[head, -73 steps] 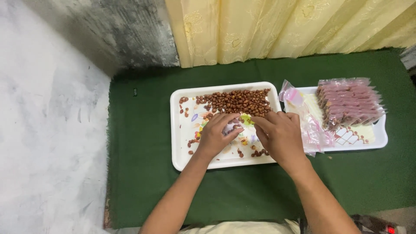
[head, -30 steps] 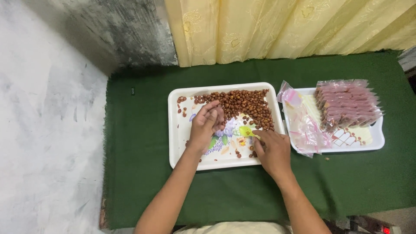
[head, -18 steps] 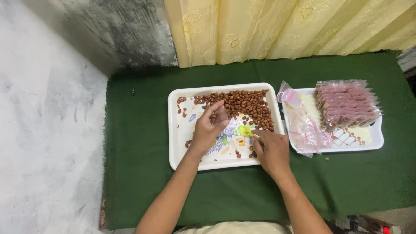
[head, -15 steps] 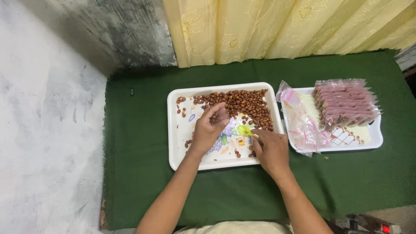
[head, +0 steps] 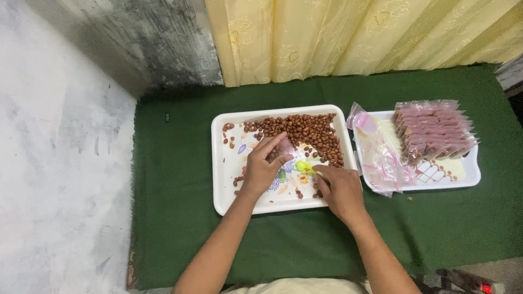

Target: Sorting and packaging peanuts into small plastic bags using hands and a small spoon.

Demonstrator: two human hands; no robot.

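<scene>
Over the white tray, we see the left hand pinching a small clear bag beside the peanuts; the right hand grips a green scoop nearby.

Glossy white plastic tray, matt green cloth, clear crinkly plastic bags.

Soft, even overhead light, fairly bright. The white tray shows no glare; faint shadows sit beside it. Focus is sharp around it.
</scene>
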